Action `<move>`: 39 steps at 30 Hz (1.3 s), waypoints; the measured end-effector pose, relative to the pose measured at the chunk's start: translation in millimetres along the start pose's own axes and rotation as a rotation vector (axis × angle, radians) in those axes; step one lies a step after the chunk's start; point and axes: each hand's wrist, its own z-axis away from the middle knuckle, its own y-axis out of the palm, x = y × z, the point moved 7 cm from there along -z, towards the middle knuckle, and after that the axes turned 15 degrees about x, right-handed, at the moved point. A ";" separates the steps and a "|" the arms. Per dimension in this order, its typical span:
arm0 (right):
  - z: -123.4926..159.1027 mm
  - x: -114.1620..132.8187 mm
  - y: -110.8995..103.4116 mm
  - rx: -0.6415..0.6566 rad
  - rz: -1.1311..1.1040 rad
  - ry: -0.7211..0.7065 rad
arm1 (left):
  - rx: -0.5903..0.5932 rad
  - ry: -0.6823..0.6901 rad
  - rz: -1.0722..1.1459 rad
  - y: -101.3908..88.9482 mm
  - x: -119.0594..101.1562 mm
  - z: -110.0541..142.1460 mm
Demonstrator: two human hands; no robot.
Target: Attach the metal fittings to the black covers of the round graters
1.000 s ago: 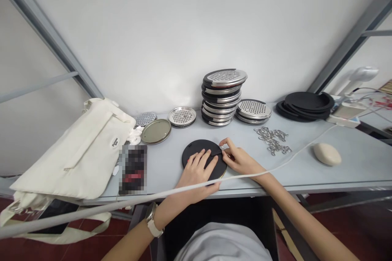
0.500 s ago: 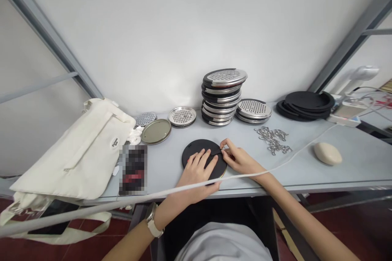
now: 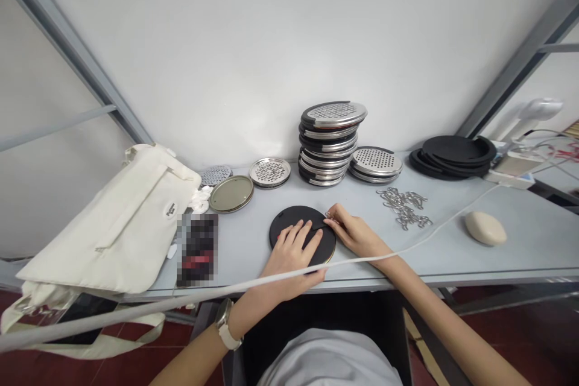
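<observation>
A round black disc [image 3: 288, 216] lies on the table in front of me, with a thin gold-coloured edge showing at its lower right. My left hand [image 3: 289, 256] rests flat on top of it, fingers spread. At the disc's right rim, my right hand [image 3: 357, 235] pinches a small metal clip [image 3: 329, 215] between thumb and fingers; the fingers partly cover it. A loose pile of similar shiny metal clips [image 3: 404, 208] is on the table to the right of that hand.
Behind the disc stand a tall stack of round graters [image 3: 332, 148] and a lower stack [image 3: 376, 161]. Black discs [image 3: 452, 160] lie at back right, near a cream oval object [image 3: 485, 228]. A white bag [image 3: 108, 223] is at left. A white cable [image 3: 271, 278] crosses in front.
My right thumb and fingers have shifted slightly at the disc's rim, with the fingers now more closed over the clip. My left hand stays in place on the disc.
</observation>
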 end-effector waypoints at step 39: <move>1.5 -1.9 -5.3 -0.096 0.104 -0.022 | -0.016 0.005 -0.013 -0.3 0.1 0.6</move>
